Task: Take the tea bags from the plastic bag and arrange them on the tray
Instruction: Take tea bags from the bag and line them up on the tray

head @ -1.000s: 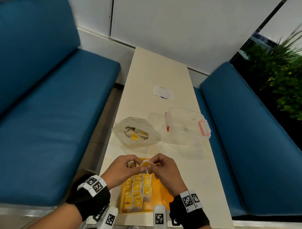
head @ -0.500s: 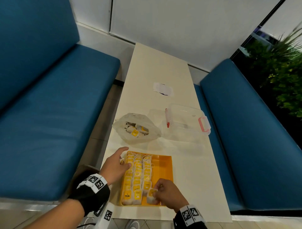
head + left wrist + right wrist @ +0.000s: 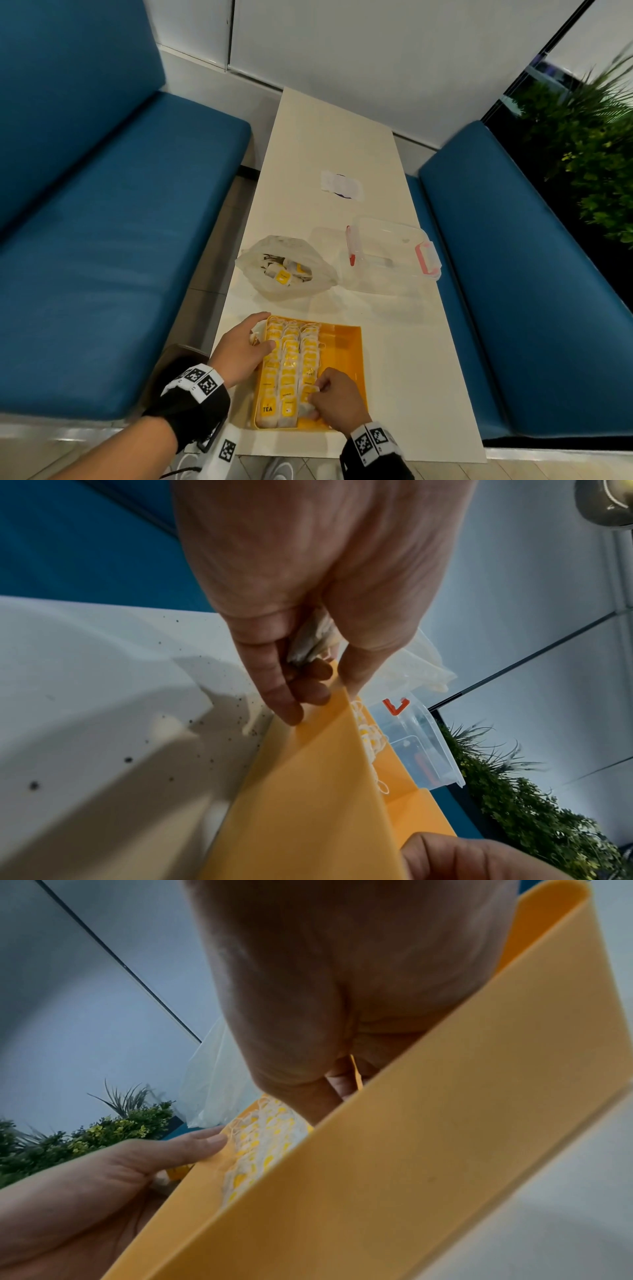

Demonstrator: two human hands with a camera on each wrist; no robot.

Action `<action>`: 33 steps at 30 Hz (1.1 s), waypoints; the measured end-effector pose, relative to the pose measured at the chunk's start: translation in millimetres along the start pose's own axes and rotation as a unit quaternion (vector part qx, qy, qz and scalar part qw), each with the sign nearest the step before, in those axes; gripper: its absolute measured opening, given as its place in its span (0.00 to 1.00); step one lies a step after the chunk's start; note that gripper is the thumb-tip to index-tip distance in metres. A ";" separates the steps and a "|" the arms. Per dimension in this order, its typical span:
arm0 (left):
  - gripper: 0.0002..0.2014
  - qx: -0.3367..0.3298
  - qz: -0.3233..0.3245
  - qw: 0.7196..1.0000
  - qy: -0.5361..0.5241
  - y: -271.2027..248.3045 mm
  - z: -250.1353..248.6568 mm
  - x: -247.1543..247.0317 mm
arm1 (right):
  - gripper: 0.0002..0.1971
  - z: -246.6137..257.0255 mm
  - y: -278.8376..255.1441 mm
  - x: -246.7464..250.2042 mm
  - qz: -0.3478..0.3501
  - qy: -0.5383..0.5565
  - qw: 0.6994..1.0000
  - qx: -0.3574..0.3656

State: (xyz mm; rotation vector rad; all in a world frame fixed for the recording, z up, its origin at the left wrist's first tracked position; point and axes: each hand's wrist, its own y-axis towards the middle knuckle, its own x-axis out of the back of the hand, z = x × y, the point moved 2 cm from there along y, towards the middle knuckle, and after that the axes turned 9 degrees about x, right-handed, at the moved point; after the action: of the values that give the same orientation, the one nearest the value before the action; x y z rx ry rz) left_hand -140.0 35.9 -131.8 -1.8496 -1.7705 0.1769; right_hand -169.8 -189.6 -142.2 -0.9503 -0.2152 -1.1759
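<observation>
A yellow tray (image 3: pixel 344 356) lies at the near end of the table, holding three rows of tea bags (image 3: pixel 291 363) with yellow labels. My right hand (image 3: pixel 317 399) pinches a tea bag (image 3: pixel 306 407) at the near end of the third row. My left hand (image 3: pixel 263 337) rests on the tray's left rim (image 3: pixel 308 791), thumb on the first row. Its curled fingers (image 3: pixel 284 696) hold a whitish tea bag (image 3: pixel 313 639) in the palm. Beyond the tray sits the clear plastic bag (image 3: pixel 284 267), open, with more tea bags inside.
A clear lidded box (image 3: pixel 390 257) with pink latches stands right of the bag. A white paper (image 3: pixel 342 181) lies farther up the narrow table (image 3: pixel 411 359). Blue benches (image 3: pixel 102 240) flank both sides, with a plant (image 3: pixel 589 147) at right.
Both hands held a tea bag above the tray a second ago. The right hand brought it down to the third row's near end; the left hand moved onto the tray's left rim.
</observation>
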 end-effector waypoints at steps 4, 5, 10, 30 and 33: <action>0.27 -0.004 0.006 1.000 -0.005 1.2 2.5 0.3 | 0.08 -0.3 2.3 -2.3 -0.025 -0.025 0.999 0.007; 0.28 -0.003 0.009 1.000 -0.005 2.0 3.2 0.0 | 0.08 -0.2 1.7 -2.6 -0.027 -0.025 0.999 0.006; 0.31 0.049 0.046 0.989 -0.128 -4.2 -2.7 4.4 | 0.09 16.0 -3.3 11.7 -0.074 -0.067 0.994 0.053; 0.12 -0.010 0.210 0.955 -0.208 -13.2 -34.6 6.0 | 0.03 116.1 -1.3 44.6 -0.043 0.096 0.972 0.213; 0.03 -0.026 0.178 0.967 -0.181 -8.2 -28.1 5.4 | 0.06 111.5 3.9 52.0 -0.061 0.080 0.973 0.206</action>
State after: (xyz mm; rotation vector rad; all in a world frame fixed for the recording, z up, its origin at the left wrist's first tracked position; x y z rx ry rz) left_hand -133.5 32.2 -103.0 -2.2770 -1.6602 0.6474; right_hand -109.5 -144.0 -45.0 -0.4813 -0.3761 -1.2527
